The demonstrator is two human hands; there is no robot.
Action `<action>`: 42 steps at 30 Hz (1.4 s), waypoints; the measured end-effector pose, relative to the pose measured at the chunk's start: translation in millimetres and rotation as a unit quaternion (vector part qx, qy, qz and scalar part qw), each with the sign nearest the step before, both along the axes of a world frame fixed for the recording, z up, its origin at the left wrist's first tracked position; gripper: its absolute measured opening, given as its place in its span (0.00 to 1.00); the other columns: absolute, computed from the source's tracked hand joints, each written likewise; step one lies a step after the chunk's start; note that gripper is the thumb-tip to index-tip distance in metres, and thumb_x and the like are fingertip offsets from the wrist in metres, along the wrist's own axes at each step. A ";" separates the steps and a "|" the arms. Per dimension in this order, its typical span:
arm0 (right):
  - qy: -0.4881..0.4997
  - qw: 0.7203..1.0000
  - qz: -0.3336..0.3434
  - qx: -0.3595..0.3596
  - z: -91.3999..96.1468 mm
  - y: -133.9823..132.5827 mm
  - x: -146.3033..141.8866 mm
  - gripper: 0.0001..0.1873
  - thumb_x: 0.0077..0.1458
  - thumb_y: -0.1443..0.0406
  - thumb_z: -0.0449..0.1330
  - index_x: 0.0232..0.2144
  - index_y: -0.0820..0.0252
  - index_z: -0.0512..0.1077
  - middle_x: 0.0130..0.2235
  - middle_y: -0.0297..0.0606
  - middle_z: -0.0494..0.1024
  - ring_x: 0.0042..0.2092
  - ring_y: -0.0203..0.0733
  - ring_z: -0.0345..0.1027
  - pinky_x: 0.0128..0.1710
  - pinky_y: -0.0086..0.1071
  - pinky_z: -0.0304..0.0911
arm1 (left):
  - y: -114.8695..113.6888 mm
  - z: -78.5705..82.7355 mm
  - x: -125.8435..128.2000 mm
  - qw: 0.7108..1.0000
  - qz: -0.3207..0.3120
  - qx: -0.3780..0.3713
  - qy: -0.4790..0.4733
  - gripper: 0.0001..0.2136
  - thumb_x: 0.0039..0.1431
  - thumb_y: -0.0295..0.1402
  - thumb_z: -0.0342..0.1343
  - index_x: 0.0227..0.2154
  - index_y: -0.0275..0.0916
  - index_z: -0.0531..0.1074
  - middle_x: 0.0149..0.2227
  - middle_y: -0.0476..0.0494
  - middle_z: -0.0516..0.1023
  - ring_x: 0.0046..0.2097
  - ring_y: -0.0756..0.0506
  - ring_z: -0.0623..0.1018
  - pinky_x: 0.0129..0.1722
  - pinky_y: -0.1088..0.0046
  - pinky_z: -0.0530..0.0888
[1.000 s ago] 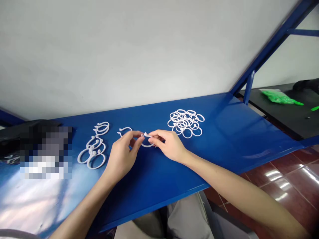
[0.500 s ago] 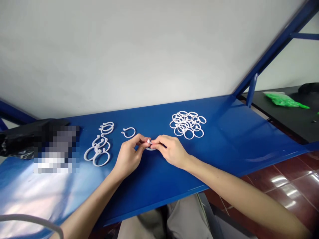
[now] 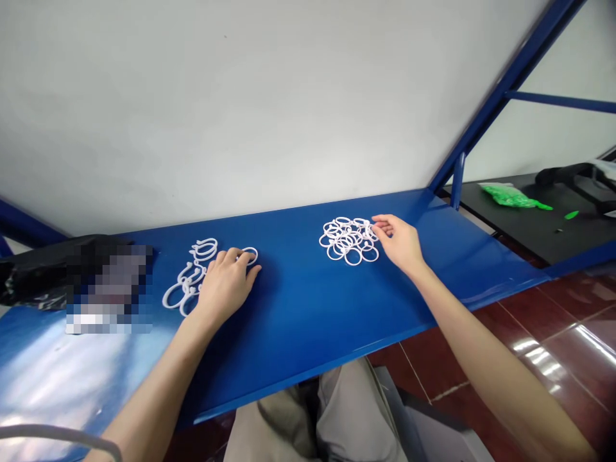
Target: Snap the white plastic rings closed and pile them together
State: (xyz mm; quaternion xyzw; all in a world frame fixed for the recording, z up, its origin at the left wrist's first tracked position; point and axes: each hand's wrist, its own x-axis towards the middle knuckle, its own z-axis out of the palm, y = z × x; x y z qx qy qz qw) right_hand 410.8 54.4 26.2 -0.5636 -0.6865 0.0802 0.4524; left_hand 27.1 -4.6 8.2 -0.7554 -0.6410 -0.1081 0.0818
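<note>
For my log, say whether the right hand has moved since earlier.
Yes. The right hand moved rightward, from front-left of the ring pile to its right edge.

Open tabletop centre (image 3: 298, 292); ring pile (image 3: 347, 242) right; wall (image 3: 269, 115) behind

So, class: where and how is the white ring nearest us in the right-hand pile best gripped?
Probably pinch the white ring by its near rim, coming from the front edge of the table: it looks nearly flat, that thin curve stands clear of the other rings, and its open middle leaves fingertip room.
</note>
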 end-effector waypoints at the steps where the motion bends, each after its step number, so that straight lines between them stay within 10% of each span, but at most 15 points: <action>1: 0.005 1.000 -0.015 -0.024 -4.6 1.4 13.8 0.09 0.58 0.63 0.63 0.39 0.60 0.80 0.36 0.41 0.82 0.35 0.43 0.76 0.40 0.38 0.73 | -0.8 0.3 1.9 1.000 0.004 -0.006 0.009 0.16 0.68 0.37 0.50 0.50 0.36 0.76 0.48 0.33 0.77 0.50 0.32 0.74 0.49 0.54 0.73; 20: 0.043 0.992 -0.032 -0.111 -24.8 -2.7 34.8 0.11 0.57 0.58 0.62 0.37 0.58 0.79 0.37 0.41 0.84 0.37 0.45 0.78 0.41 0.40 0.73 | -5.9 0.0 10.5 0.999 0.037 0.009 0.007 0.16 0.68 0.38 0.48 0.47 0.38 0.77 0.47 0.35 0.75 0.48 0.35 0.75 0.44 0.58 0.73; 26: 0.039 0.996 -0.077 0.008 -18.3 -3.6 29.5 0.12 0.62 0.58 0.58 0.38 0.59 0.78 0.38 0.42 0.82 0.35 0.43 0.75 0.39 0.38 0.71 | -6.6 4.2 11.2 0.998 0.012 0.057 -0.020 0.17 0.69 0.40 0.46 0.42 0.41 0.80 0.44 0.36 0.75 0.43 0.38 0.77 0.37 0.65 0.72; 30: 0.008 0.995 -0.010 0.099 7.1 -16.5 -12.1 0.11 0.65 0.61 0.57 0.40 0.57 0.78 0.40 0.42 0.80 0.38 0.42 0.74 0.41 0.38 0.71 | -10.4 10.5 17.6 0.990 -0.036 0.088 -0.099 0.17 0.71 0.41 0.45 0.44 0.43 0.79 0.37 0.43 0.80 0.36 0.44 0.79 0.34 0.71 0.71; 34: -0.011 0.980 0.200 0.015 23.7 -29.0 -85.9 0.10 0.67 0.59 0.57 0.42 0.55 0.77 0.41 0.38 0.81 0.39 0.40 0.74 0.42 0.36 0.69 | -16.7 15.3 23.8 0.973 -0.118 0.107 -0.166 0.13 0.71 0.41 0.49 0.43 0.44 0.78 0.41 0.47 0.84 0.33 0.49 0.80 0.34 0.75 0.73; 42: 0.116 0.933 0.328 -0.095 -7.3 -34.6 -170.6 0.10 0.69 0.61 0.54 0.42 0.57 0.74 0.42 0.37 0.81 0.39 0.38 0.77 0.43 0.33 0.70 | -22.1 20.6 27.2 0.960 -0.160 0.141 -0.183 0.12 0.69 0.40 0.53 0.36 0.42 0.78 0.33 0.48 0.83 0.34 0.49 0.81 0.37 0.77 0.75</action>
